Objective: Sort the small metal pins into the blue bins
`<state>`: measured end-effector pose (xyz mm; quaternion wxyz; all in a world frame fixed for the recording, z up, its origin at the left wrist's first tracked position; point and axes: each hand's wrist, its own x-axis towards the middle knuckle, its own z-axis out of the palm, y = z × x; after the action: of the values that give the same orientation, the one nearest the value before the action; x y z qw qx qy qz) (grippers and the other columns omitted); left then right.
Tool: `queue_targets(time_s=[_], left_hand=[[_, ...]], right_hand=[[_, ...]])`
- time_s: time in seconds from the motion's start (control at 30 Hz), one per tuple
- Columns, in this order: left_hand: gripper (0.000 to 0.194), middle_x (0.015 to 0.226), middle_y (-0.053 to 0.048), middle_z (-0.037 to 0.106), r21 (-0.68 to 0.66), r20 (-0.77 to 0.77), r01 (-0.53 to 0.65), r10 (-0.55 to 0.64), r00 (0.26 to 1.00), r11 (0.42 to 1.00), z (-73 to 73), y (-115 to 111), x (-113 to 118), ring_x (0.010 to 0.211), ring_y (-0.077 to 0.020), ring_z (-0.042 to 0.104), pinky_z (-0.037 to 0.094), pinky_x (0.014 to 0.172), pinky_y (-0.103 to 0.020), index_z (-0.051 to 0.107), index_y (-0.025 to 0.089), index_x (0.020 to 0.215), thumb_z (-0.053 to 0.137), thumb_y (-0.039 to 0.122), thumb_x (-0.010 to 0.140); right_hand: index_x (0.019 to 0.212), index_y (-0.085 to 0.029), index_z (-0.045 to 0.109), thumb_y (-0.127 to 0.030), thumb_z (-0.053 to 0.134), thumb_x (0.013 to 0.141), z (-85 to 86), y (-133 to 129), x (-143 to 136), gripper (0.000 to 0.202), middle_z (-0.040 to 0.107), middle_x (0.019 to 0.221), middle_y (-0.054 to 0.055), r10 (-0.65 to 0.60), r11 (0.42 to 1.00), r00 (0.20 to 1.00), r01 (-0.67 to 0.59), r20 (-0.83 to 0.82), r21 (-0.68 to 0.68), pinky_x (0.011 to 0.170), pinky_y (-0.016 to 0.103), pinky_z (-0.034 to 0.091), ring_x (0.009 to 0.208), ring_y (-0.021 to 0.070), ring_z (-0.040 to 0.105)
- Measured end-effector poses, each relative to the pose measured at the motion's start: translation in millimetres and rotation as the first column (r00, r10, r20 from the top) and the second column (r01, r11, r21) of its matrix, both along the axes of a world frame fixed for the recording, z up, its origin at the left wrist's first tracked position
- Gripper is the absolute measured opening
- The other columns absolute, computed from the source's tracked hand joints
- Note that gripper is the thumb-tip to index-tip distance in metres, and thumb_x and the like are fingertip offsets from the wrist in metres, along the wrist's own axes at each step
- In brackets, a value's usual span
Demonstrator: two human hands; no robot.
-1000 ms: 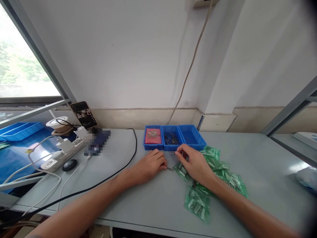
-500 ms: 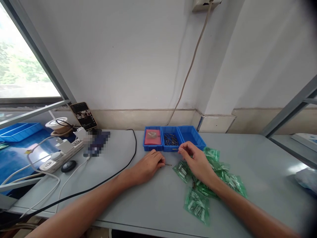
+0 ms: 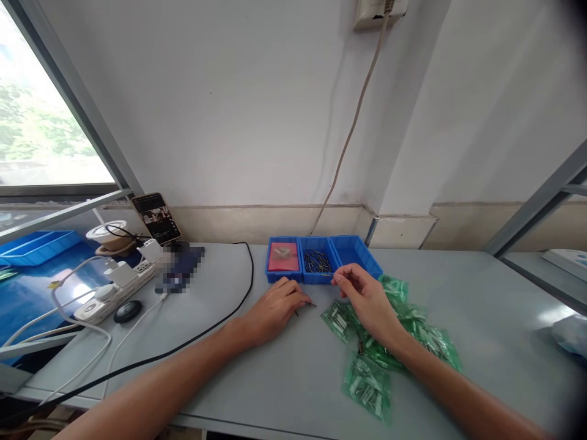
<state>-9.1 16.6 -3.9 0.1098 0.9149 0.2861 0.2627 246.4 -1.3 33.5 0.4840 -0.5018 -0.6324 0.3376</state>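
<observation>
My left hand [image 3: 277, 308] rests on the grey table with its fingers curled down. A small metal pin [image 3: 312, 304] pokes out at its fingertips, and the tip of another shows under the fingers. My right hand [image 3: 364, 296] is closed in a pinch on a thin brass-coloured pin [image 3: 327, 274], held before the front wall of the middle blue bin [image 3: 316, 278]. Many dark metal pins [image 3: 317, 261] lie in that bin. Beneath and around my right hand are several green plastic bags [image 3: 367, 385] of metal pieces.
The left blue bin [image 3: 284, 277] holds a red sheet [image 3: 282, 264] with a small clear bag on it. A third blue bin [image 3: 373, 267] adjoins on the right. Left are a black cable [image 3: 202, 333], power strip [image 3: 94, 308], mouse [image 3: 127, 311], phone [image 3: 156, 219] and lidded cup [image 3: 107, 232].
My left fingers have shifted slightly over the pins, and a second tip now shows beneath them. My right hand stays nearly in place, still pinching its pin. The view has tilted up slightly.
</observation>
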Motion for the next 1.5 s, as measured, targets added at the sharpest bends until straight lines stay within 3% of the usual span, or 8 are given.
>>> queue_targets(time_s=[0.27,0.57,0.8,1.1,1.33,1.5], left_hand=[[0.033,0.113,-0.009,0.067,0.051,-0.006,-0.02,0.02,1.0,0.998,-4.4,1,-1,0.1,-0.0212,0.057,0.05,0.093,-0.035,0.071,0.022,0.133,0.044,0.021,0.115],[0.031,0.112,-0.009,0.067,0.057,-0.012,-0.046,0.047,0.999,0.997,-3.1,1,-1,0.1,-0.0213,0.059,0.049,0.094,-0.036,0.072,0.023,0.131,0.045,0.025,0.115],[0.03,0.108,-0.007,0.065,0.068,-0.011,-0.063,0.063,0.998,0.996,-6.0,2,-1,0.096,-0.021,0.056,0.047,0.091,-0.035,0.07,0.022,0.13,0.044,0.029,0.116],[0.031,0.107,-0.008,0.062,0.063,-0.006,-0.049,0.05,0.999,0.997,-1.1,1,-2,0.097,-0.0209,0.055,0.045,0.09,-0.034,0.067,0.021,0.13,0.039,0.024,0.117],[0.033,0.105,-0.007,0.059,0.084,-0.015,-0.043,0.044,0.999,0.996,0.7,0,-3,0.094,-0.0206,0.054,0.045,0.089,-0.033,0.066,0.021,0.13,0.037,0.021,0.117],[0.029,0.106,-0.007,0.062,0.098,0.005,-0.05,0.049,0.999,0.994,-3.8,3,-2,0.095,-0.0211,0.055,0.045,0.09,-0.034,0.065,0.02,0.129,0.039,0.024,0.117]], right_hand=[[0.091,-0.024,0.066,-0.055,0.068,0.094,0.5,1,1,0.031,0.074,0.092,0.006,-0.004,0.999,0.997,0.0,-0.075,-0.05,0.072,0.035,0.058,0.073,0.0201,0.065],[0.087,-0.024,0.065,-0.065,0.074,0.089,-4.6,4,0,0.043,0.074,0.086,0.006,0.019,0.998,0.988,-0.027,-0.153,-0.049,0.062,0.035,0.056,0.07,0.021,0.066],[0.087,-0.024,0.062,-0.064,0.076,0.091,-0.1,0,-1,0.043,0.075,0.083,0.006,0.056,0.997,0.979,-0.064,-0.194,-0.036,0.061,0.034,0.056,0.07,0.021,0.068],[0.1,-0.025,0.059,-0.059,0.077,0.093,8.0,-3,-2,0.039,0.075,0.086,0.004,0.017,1.0,0.957,-0.02,-0.289,-0.006,0.064,0.033,0.059,0.073,0.0219,0.073],[0.121,-0.022,0.074,-0.065,0.071,0.094,2.9,-4,-2,0.051,0.074,0.091,0.006,0.05,0.995,0.977,-0.067,-0.208,-0.079,0.074,0.037,0.061,0.08,0.0223,0.07],[0.099,-0.021,0.076,-0.072,0.07,0.091,0.0,-4,-4,0.052,0.073,0.085,0.006,0.067,0.992,0.977,-0.087,-0.203,-0.091,0.072,0.036,0.06,0.077,0.0221,0.069]])
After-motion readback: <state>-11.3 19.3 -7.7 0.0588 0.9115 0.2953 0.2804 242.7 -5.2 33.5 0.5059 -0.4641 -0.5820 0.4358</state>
